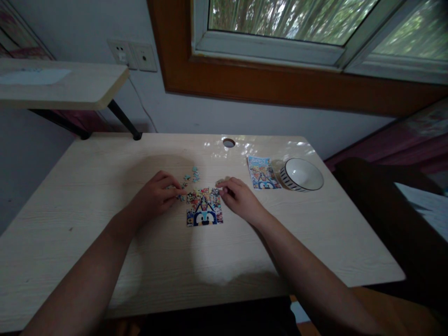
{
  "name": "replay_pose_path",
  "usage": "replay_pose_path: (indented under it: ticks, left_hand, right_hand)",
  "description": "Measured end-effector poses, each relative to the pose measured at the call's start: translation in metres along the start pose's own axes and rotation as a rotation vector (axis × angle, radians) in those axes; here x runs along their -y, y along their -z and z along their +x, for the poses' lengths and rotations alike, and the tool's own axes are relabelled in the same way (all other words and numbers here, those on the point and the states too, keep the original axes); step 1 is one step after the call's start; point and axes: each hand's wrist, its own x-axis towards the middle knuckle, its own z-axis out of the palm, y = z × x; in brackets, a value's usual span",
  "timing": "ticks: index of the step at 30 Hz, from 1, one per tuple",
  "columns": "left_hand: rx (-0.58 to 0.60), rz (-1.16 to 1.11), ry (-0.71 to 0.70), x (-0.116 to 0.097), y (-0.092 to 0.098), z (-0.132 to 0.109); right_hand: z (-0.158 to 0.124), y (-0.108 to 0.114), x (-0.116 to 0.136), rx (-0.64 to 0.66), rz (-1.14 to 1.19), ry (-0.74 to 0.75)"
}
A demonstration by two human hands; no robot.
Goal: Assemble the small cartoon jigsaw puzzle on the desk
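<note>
Jigsaw puzzle (205, 215), partly assembled, lying flat on the pale tabletop (227, 256) between the fingers of two bare hands and extending from them toward the person; a blue dog-like face fills its lower part, small multicoloured patterning its upper part. The left hand (157, 193) has its fingers (171, 191) bent and extended to the puzzle's far left corner; whether they pinch a piece cannot be told from where one stands. The right hand (241, 198) is at the far right corner, thumb and index finger near each other; whether a piece is gripped there is likewise unclear. Loose pieces (195, 174) lie just beyond the left fingers, toward the window (290, 18), with others partly hidden beside those fingertips. To the right of the right fingers, and slightly beyond them, is a printed sheet (263, 173) bearing a similar blue face; farther right, just beside the sheet, stands a white bowl (303, 174) with dark stripes outside. Well beyond both sets of fingers, a round hole (229, 143) pierces the tabletop near its far edge.
</note>
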Motion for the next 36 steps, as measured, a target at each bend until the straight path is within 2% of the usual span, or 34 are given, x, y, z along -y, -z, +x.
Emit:
replay_pose_path:
  ticks: [17, 26, 36]
  left_hand:
    - [0.085, -0.078, -0.007, -0.0010, -0.0034, -0.0008]
    - [0.110, -0.081, 0.001, -0.0010, -0.0037, -0.0005]
    - [0.017, -0.043, 0.035, -0.0011, -0.0053, 0.0007]
  right_hand:
    - [-0.0010, 0.0002, 0.0033, 0.034, -0.072, -0.033]
    - [-0.0014, -0.0018, -0.0004, 0.004, -0.036, -0.005]
    - [-0.0006, -0.0013, 0.0006, -0.036, 0.013, -0.024]
